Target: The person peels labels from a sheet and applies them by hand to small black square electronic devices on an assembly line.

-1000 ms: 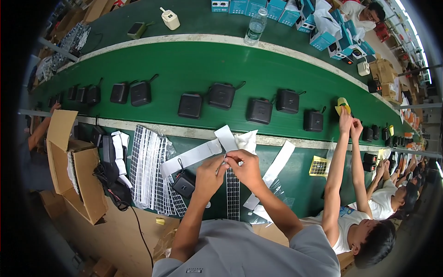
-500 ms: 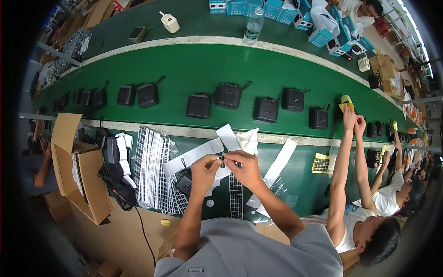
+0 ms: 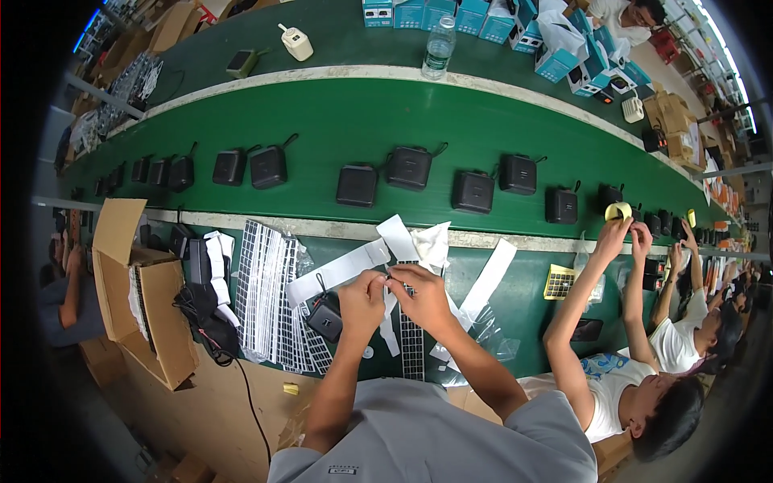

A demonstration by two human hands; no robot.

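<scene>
This is a big work room with a long green belt [image 3: 322, 121] and a green bench [image 3: 531, 322] in front of it. Both hands meet just over the bench. The left hand [image 3: 362, 299] and the right hand [image 3: 420, 296] pinch something very small between their fingertips; it is too small to tell what it is. Just left of the left hand lies one small black box [image 3: 324, 319], so this one looks not done yet. Under the hands lie white sticker strips [image 3: 411, 350], many still full. Farther off, a row of black boxes [image 3: 409, 167] rides the belt. I think lots of work is left.
</scene>
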